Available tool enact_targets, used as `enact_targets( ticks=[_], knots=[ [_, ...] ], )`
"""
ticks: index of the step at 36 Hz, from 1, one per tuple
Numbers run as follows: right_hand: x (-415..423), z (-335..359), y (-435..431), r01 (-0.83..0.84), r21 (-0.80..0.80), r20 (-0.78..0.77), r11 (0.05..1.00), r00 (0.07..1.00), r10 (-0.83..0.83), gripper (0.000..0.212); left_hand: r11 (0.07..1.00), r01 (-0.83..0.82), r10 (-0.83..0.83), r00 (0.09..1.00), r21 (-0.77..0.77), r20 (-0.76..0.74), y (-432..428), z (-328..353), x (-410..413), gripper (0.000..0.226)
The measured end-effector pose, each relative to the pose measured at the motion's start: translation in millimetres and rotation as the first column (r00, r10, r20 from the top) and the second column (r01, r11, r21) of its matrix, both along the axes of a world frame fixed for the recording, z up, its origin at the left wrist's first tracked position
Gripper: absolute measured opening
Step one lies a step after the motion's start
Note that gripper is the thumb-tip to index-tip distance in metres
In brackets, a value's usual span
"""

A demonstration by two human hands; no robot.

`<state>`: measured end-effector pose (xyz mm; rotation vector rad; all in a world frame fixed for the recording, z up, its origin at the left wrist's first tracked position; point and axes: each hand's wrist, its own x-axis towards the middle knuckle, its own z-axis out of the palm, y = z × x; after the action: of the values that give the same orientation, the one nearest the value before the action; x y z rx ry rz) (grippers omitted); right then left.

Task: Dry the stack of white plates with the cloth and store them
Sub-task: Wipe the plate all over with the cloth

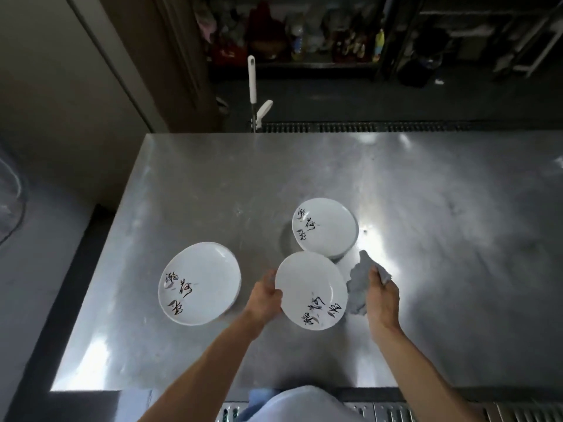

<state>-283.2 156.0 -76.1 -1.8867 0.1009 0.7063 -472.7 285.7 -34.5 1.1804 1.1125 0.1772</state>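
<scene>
With the left grip (265, 295) pinching the left rim of the white plate (310, 289), held tilted over the steel surface (213, 178) near the far plate stack (324, 228), and the right grip (382, 292) clutching the grey cloth (358, 281) just beside it, wipe face, then underside, rim last.

A commercial kitchen: steel worktable (213, 184), floor drain grate (350, 127) (bottle-laden shelves (292, 64) behind).
</scene>
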Motion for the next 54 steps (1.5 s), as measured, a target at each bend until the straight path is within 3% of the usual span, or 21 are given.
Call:
enact_targets(
  ticks=[5, 9, 13, 15, 18, 19, 22, 26, 28, 32, 36, 42, 44, 46, 49, 51, 54],
  knots=[
    [-13.7, -2.6, -11.2, -0.125, 0.069, 0.015, 0.990, 0.992, 0.125, 0.034, 0.993, -0.052, 0.045, 0.997, -0.103, -0.069, -13.4, -26.9, -0.4, 0.063],
    [-30.3, -7.8, -9.2, -0.218, -0.115, 0.158, 0.969, 0.959, 0.235, 0.033, 0.979, -0.111, 0.098, 0.992, -0.170, -0.084, -20.1, -46.0, -3.5, 0.064],
    [-49.0, -18.3, 2.0, -0.436, -0.210, 0.143, 0.875, 0.872, 0.468, 0.028, 0.956, -0.192, 0.176, 0.980, -0.222, -0.090, -23.4, -59.2, -5.6, 0.060],
    [-58.0, -28.8, 9.1, -0.541, -0.351, 0.145, 0.765, 0.775, 0.615, 0.029, 0.946, -0.209, 0.194, 0.977, -0.247, -0.087, -24.0, -62.9, -7.0, 0.057],
    [-72.8, -46.5, 22.4, -0.557, -0.665, 0.205, 0.498, 0.505, 0.839, 0.044, 0.949, -0.187, 0.175, 0.982, -0.254, -0.069, -23.4, -70.7, -9.5, 0.056],
    [-76.0, -52.0, 25.8, -0.584, -0.675, 0.192, 0.451, 0.451, 0.872, 0.050, 0.951, -0.179, 0.168, 0.984, -0.250, -0.067, -23.3, -71.0, -9.5, 0.055],
    [-85.2, -61.2, 35.1, -0.783, -0.509, 0.109, 0.358, 0.354, 0.929, 0.064, 0.958, -0.141, 0.129, 0.990, -0.252, -0.062, -19.5, -70.1, -8.7, 0.053],
    [-88.0, -60.5, 29.5, -0.793, -0.586, 0.224, 0.167, 0.041, 0.974, 0.059, 0.954, -0.156, 0.143, 0.987, -0.257, -0.070, -8.9, -69.3, -13.2, 0.045],
    [-84.8, -60.7, 18.1, -0.815, -0.573, 0.230, 0.080, -0.067, 0.971, 0.057, 0.953, -0.175, 0.165, 0.984, -0.247, -0.062, -3.4, -69.3, -16.5, 0.045],
    [-71.2, -59.7, -2.2, -0.801, -0.595, 0.294, 0.069, -0.138, 0.946, 0.044, 0.950, -0.166, 0.158, 0.986, -0.264, -0.049, 4.5, -67.3, -19.9, 0.051],
    [-58.0, -63.1, -1.0, -0.748, -0.663, 0.181, 0.014, -0.141, 0.973, 0.044, 0.946, -0.160, 0.161, 0.987, -0.281, -0.020, 2.5, -64.3, -19.8, 0.065],
    [-55.2, -76.4, 43.9, -0.749, -0.662, 0.010, 0.037, 0.041, 0.999, 0.072, 0.943, -0.181, 0.176, 0.983, -0.279, -0.040, -2.5, -75.7, -20.1, 0.059],
    [-58.7, -77.2, 58.2, -0.764, -0.645, -0.022, 0.026, 0.053, 0.998, 0.076, 0.945, -0.172, 0.167, 0.985, -0.278, -0.041, -2.3, -76.7, -20.6, 0.054],
    [-65.1, -76.8, 64.5, -0.759, -0.650, -0.021, -0.033, -0.025, 0.999, 0.075, 0.952, -0.154, 0.147, 0.988, -0.265, -0.045, -0.2, -76.8, -20.9, 0.050],
    [-76.7, -76.7, 53.4, -0.761, -0.646, 0.142, -0.054, -0.190, 0.971, 0.064, 0.955, -0.147, 0.146, 0.989, -0.258, -0.024, 2.3, -78.2, -22.1, 0.045],
    [-79.2, -74.1, 38.1, -0.817, -0.576, 0.252, -0.040, -0.224, 0.941, 0.061, 0.946, -0.170, 0.173, 0.985, -0.277, -0.015, 2.3, -79.9, -25.1, 0.046],
    [-70.7, -69.7, 15.1, -0.820, -0.571, 0.353, -0.053, -0.303, 0.885, 0.075, 0.929, -0.202, 0.215, 0.977, -0.311, 0.008, -0.4, -79.7, -31.0, 0.054]
  ],
)
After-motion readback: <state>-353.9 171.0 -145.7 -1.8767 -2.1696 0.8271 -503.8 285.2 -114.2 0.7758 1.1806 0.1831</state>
